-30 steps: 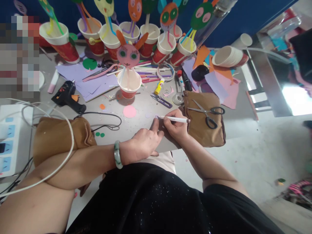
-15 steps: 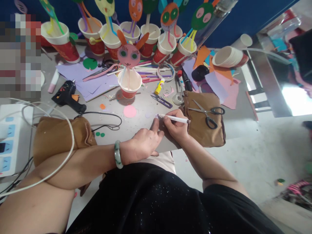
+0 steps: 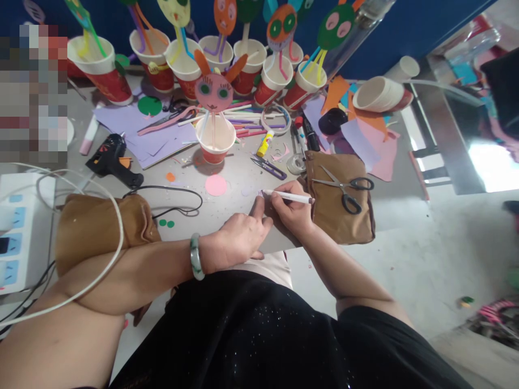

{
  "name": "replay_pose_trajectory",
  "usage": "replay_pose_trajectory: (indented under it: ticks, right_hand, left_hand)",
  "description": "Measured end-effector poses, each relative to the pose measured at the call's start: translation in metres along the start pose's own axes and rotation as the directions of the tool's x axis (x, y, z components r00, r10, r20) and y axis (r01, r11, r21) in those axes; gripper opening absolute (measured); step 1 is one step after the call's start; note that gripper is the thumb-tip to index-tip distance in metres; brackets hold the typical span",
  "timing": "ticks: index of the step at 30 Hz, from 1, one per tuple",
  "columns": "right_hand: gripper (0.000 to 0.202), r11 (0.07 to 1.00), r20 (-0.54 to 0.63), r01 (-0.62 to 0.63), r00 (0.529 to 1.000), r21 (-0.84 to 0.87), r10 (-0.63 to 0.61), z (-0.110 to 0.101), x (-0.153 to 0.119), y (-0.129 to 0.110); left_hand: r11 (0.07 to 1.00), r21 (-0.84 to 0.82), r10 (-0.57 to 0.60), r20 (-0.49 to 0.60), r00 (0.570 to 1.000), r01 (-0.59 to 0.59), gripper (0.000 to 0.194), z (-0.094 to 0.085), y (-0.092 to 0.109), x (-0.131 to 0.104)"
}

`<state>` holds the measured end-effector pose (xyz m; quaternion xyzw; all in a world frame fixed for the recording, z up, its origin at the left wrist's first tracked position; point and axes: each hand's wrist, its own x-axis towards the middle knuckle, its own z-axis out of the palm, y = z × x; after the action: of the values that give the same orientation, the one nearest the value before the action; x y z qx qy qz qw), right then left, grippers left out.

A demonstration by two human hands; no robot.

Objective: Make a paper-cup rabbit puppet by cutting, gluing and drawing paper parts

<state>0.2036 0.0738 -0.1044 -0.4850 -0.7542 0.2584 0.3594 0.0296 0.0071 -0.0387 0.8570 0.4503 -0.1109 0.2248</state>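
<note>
My right hand is closed around a white marker pen, its tip down on a small pale piece bearing purple marks. The index finger of my left hand is stretched out and presses that piece against the table; the other fingers are partly hidden, and I see nothing held. A pink paper circle lies to the left of the pen tip. Behind it, a pink paper face with orange ears rises on straws from a small paper cup.
Scissors lie on a brown pouch by my right wrist. Thread snips and a yellow glue stick lie ahead. A black glue gun and its cord are left. Several cups with paper faces line the back.
The pen has shifted very slightly on the small piece, and the purple marks there look a little different. Both hands stay nearly in the same place.
</note>
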Motion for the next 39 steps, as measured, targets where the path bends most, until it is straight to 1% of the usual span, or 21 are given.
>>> replay_pose_trajectory:
  ticks: [7, 12, 14, 17, 20, 21, 23, 26, 28, 31, 35, 39]
  right_hand:
    - [0.017, 0.998, -0.015, -0.015, 1.000, 0.066, 0.016, 0.002, -0.001, 0.001]
    - [0.022, 0.980, -0.111, -0.071, 0.989, 0.189, 0.093, 0.004, -0.003, 0.011]
    - [0.025, 0.971, -0.140, -0.071, 0.985, 0.228, 0.104, 0.005, -0.003, 0.015]
    - [0.027, 0.964, -0.193, -0.024, 0.978, 0.264, 0.077, 0.006, -0.003, 0.014]
    - [0.026, 0.960, -0.239, 0.005, 0.969, 0.279, 0.064, 0.005, -0.005, 0.007]
    - [0.026, 0.960, -0.238, 0.001, 0.969, 0.279, 0.069, 0.004, -0.006, 0.004]
    - [0.025, 0.959, -0.202, -0.024, 0.976, 0.282, 0.084, 0.003, -0.008, -0.002]
    - [0.024, 0.945, -0.092, -0.095, 0.987, 0.313, 0.130, 0.004, -0.009, -0.013]
    - [0.025, 0.927, -0.026, -0.152, 0.985, 0.344, 0.171, 0.005, -0.007, -0.020]
    - [0.028, 0.911, 0.032, -0.199, 0.979, 0.361, 0.201, 0.010, -0.002, -0.028]
    - [0.025, 0.926, 0.047, -0.177, 0.984, 0.333, 0.172, 0.020, 0.002, -0.031]
    - [0.014, 0.979, -0.015, -0.066, 0.997, 0.195, 0.070, 0.027, 0.000, -0.026]
  left_hand:
    - [1.000, 0.015, 0.011, 0.037, 0.999, -0.012, 0.079, -0.009, 0.000, -0.004]
    - [0.999, 0.023, 0.027, 0.054, 0.998, -0.029, 0.074, -0.016, 0.000, -0.008]
    - [0.999, 0.032, 0.028, 0.053, 0.998, -0.030, 0.073, -0.016, 0.001, -0.010]
    - [0.998, 0.032, 0.046, 0.004, 0.999, -0.046, 0.073, -0.014, 0.003, -0.012]
    - [0.999, 0.033, 0.039, -0.060, 0.997, -0.037, 0.072, -0.012, 0.004, -0.014]
    - [0.999, 0.037, 0.026, -0.063, 0.998, -0.024, 0.071, -0.012, 0.004, -0.014]
    - [0.999, 0.040, -0.011, -0.039, 0.999, 0.013, 0.069, -0.012, 0.004, -0.014]
    - [0.997, 0.035, -0.061, -0.015, 0.998, 0.062, 0.070, -0.013, 0.004, -0.014]
    - [0.996, 0.036, -0.080, -0.012, 0.997, 0.081, 0.073, -0.014, 0.004, -0.014]
    - [0.996, 0.042, -0.085, 0.009, 0.996, 0.084, 0.075, -0.015, 0.003, -0.015]
    - [0.995, 0.049, -0.091, 0.008, 0.996, 0.091, 0.073, -0.012, 0.000, -0.016]
    - [0.993, 0.045, -0.106, -0.022, 0.994, 0.107, 0.076, -0.007, -0.003, -0.016]
